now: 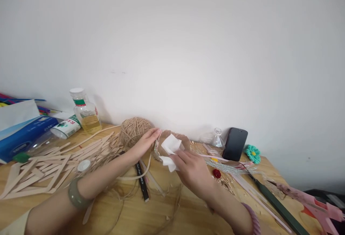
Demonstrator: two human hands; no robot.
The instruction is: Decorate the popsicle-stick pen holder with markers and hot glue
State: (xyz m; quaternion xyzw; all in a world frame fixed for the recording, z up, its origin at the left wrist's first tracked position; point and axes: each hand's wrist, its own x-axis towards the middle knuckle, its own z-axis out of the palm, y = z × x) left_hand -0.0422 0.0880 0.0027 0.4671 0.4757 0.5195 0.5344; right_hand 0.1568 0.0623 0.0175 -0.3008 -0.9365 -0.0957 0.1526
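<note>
A round brown piece (162, 139) with a pale, beaded-looking trim along its edge stands tilted near the wall. My left hand (148, 139) is closed at the upper left of its rim, fingertips pinching the edge. A crumpled white tissue (171, 143) lies against the face of the piece. My right hand (191, 168) grips the tissue between thumb and fingers and covers the lower right of the piece. Just behind my left hand sits a ball of twine (134, 129). A black marker (142, 181) lies on the table below.
Wooden sticks (54, 174), an oil bottle (87, 116) and a blue tissue pack (27, 136) occupy the left. On the right are a dark phone (235, 144), a small glass bottle (217, 138), a teal flower (252, 154), a red rose (216, 173) and a pink glue gun (309, 197).
</note>
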